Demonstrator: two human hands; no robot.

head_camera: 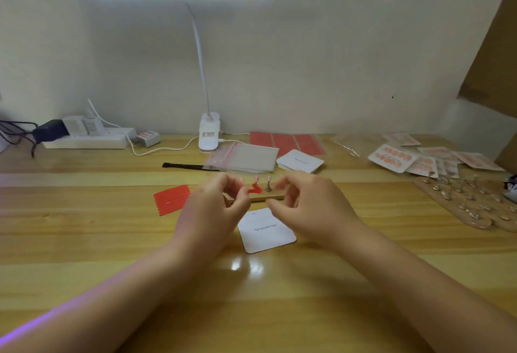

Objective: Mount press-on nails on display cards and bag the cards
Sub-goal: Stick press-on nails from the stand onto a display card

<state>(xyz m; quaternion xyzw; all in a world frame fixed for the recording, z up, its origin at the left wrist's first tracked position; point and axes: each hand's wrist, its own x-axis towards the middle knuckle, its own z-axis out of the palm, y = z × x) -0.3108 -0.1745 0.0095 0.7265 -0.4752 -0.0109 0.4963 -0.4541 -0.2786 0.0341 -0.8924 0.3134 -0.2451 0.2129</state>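
While both hands hover, fingers (240, 183) curled, pinch unclear, the card (266, 231) lies just below, right hand (309, 207) nearer.

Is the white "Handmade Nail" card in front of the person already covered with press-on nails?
No. The "Handmade Nail" card lies bare on the wooden table, showing only its printed text.

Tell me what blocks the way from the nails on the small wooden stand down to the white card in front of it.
Nothing visible lies between the wooden stand and the white card; only both hands, left hand and right hand, hover there.
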